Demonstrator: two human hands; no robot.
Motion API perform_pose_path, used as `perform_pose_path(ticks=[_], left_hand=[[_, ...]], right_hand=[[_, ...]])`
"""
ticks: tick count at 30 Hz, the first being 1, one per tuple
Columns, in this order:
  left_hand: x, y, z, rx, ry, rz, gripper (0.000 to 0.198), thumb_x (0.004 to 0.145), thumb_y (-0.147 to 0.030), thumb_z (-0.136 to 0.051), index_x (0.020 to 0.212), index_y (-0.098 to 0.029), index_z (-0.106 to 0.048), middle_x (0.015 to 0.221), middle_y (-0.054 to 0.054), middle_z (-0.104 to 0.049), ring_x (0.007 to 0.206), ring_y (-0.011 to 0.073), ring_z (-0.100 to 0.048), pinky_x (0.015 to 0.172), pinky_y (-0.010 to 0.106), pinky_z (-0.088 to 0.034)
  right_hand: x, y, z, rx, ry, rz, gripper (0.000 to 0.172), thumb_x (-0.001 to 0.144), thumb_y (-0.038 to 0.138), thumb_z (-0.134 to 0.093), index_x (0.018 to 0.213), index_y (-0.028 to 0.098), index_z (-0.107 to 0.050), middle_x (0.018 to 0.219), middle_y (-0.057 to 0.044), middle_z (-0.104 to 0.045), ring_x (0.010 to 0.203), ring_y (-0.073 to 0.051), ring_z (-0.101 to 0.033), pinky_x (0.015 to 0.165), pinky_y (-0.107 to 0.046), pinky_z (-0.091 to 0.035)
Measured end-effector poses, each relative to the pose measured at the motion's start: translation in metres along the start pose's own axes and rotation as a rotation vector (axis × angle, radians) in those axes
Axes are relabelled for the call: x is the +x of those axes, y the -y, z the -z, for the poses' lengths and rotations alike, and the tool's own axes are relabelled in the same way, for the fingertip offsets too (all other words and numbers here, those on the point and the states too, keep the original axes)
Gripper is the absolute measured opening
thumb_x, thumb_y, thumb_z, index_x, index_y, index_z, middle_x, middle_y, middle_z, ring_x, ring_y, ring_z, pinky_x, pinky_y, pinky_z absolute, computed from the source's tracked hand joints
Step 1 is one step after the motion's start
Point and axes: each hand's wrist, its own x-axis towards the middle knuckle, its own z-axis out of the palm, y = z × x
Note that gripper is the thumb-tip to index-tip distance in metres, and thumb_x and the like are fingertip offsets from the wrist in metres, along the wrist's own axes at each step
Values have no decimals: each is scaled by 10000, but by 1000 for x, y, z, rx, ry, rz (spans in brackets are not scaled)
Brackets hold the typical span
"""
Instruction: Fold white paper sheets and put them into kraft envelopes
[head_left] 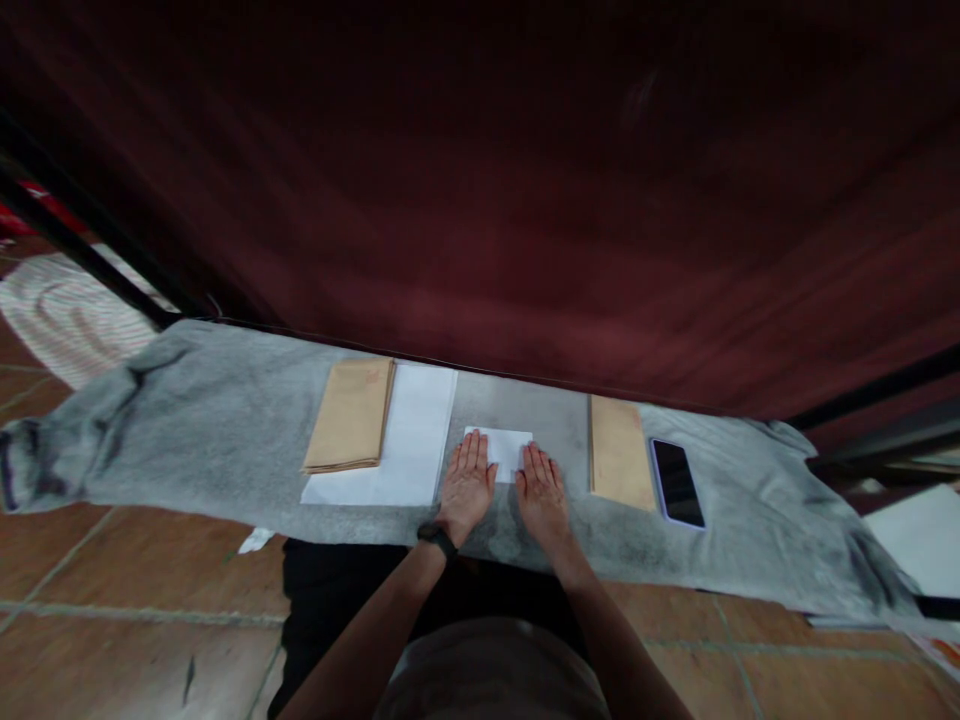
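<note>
A small white sheet of paper, perhaps folded, lies on the grey cloth in front of me. My left hand rests flat over its left end, fingers stretched out. Over the right end lies my right hand, also flat with the fingers extended. Between the two hands the middle of the paper shows; its ends are partly covered. To the left, a stack of brown envelopes sits on larger white sheets. More brown envelopes lie right of my right hand.
A grey cloth covers the long narrow surface. Beside the right envelopes lies a phone with a dark screen. A dark red panel rises behind the surface. Striped fabric is at far left, and a white scrap on the tiled floor.
</note>
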Motion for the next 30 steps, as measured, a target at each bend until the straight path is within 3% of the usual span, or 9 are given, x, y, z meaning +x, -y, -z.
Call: perform_pose_path(ticks=[6,12,16,24,30], left_hand=[[-6,-8,9,12,-22,33,561,1021,-296,-309,1517,-36,-341,1601,186,-306,1506,277,-244,1232,482,-217],[-15,-25,13,-62,17,-167,502,1019,-279,-338,1506,-179,-404,1601,66,-358,1514,242,-224,1231,468,-246],[-18,-23,11,-75,29,-177,499,1022,-311,-350,1504,-198,-410,1591,72,-374,1504,242,-258,1224,479,-260],[-20,-16,9,-31,12,-95,580,1010,-365,-368,1503,-60,-379,1596,170,-326,1502,261,-256,1225,439,-260],[-17,-20,8,-11,34,-51,595,1009,-367,-354,1516,-54,-354,1603,170,-310,1512,261,-226,1234,449,-228]], right_hand=[[0,1,0,3,16,-20,522,1034,252,-311,1526,88,-363,1545,-142,-431,1438,-254,-371,1191,-457,-250],[0,2,1,12,37,-20,517,1036,267,-300,1515,93,-389,1553,-140,-419,1458,-256,-336,1193,-464,-242],[0,0,1,12,55,-9,522,1032,272,-308,1515,91,-388,1560,-145,-405,1464,-257,-326,1197,-465,-235],[0,1,0,5,46,-21,538,1030,272,-302,1530,83,-352,1549,-150,-421,1457,-253,-342,1197,-465,-235],[0,1,1,-14,49,-14,534,1034,279,-303,1524,75,-363,1559,-147,-405,1454,-261,-347,1194,-460,-246]])
